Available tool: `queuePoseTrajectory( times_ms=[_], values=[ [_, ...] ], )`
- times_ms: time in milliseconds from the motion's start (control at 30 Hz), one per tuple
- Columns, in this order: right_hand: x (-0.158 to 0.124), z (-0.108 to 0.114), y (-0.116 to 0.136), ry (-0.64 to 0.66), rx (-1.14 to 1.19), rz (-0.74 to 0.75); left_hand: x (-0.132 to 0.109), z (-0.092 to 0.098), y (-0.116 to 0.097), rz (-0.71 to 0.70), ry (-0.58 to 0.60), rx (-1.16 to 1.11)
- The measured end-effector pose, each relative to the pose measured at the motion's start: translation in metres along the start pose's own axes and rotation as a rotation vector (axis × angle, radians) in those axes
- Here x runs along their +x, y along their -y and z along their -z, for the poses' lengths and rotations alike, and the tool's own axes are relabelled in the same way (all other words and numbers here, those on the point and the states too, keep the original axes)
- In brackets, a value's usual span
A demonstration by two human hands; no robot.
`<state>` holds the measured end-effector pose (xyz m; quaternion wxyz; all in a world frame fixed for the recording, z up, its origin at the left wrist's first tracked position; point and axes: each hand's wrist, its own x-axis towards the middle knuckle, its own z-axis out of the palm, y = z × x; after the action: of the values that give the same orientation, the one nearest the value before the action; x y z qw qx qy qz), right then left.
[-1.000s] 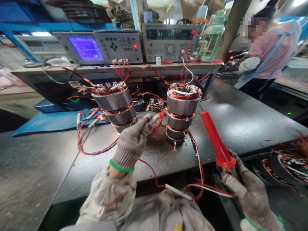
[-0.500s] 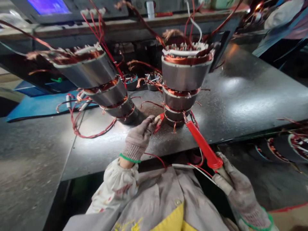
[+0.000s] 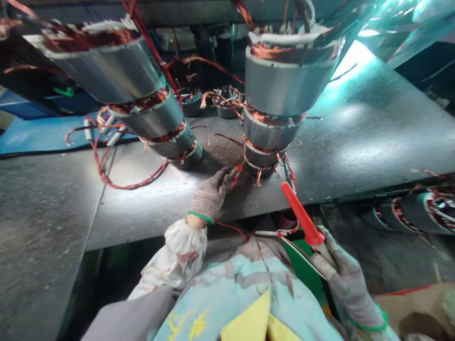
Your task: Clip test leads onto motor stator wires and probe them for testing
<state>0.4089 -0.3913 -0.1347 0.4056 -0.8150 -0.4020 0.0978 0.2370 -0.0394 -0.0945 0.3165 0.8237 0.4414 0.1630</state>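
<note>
The red probe (image 3: 302, 215) crosses the worktop's (image 3: 355, 163) near edge, its long axis running up-left from your right hand (image 3: 346, 272), closed around its handle, toward the core stack's (image 3: 270, 135) foot; tip contact is hard to tell. Your left hand (image 3: 211, 189) pinches the red clip (image 3: 236, 175) opposite.

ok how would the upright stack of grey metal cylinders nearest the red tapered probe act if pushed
The upright stack of grey metal cylinders would probably resist, looking heavy with metal and copper windings. It might tip, being tall and tiered. Its thin copper wire ends would likely bend, looking crooked.
</note>
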Motion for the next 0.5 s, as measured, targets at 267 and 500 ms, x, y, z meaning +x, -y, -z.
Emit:
queuePoseTrajectory(
  times_ms=[267, 500],
  values=[
    [0.016, 0.002, 0.020, -0.062, 0.039, 0.092, -0.001, 0.031, -0.015, -0.088, -0.085, 0.022],
    [0.040, 0.013, 0.035, -0.118, 0.030, 0.163, 0.004, 0.063, -0.040, -0.232, -0.213, -0.055]
  ],
)
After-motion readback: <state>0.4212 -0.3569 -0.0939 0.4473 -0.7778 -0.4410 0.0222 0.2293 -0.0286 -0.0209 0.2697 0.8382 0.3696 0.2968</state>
